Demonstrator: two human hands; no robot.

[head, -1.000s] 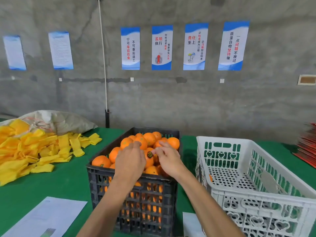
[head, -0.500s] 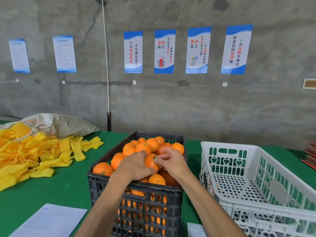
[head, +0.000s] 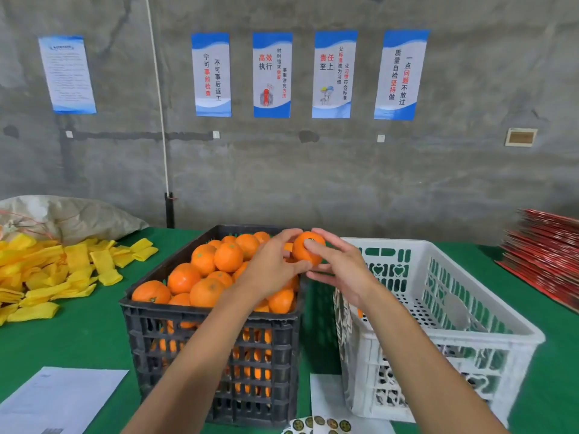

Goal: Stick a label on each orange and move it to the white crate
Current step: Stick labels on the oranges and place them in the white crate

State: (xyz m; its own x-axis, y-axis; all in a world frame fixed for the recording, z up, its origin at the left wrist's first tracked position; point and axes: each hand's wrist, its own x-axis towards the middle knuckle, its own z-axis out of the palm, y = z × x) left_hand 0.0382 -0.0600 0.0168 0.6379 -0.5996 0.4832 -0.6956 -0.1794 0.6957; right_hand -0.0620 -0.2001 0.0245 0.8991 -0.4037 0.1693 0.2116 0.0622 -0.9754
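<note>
Orange (head: 307, 252): held between both hands, above black crate's (head: 175, 321) right rim
Left hand (head: 272, 267): fingers closed on orange
Right hand (head: 340, 266): thumb pressing its top
White crate (head: 488, 308): just right

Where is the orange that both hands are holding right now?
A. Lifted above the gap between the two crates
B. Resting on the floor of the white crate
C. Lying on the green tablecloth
A: the orange sits between the left hand and right hand, raised above where the black crate meets the white crate.
</note>
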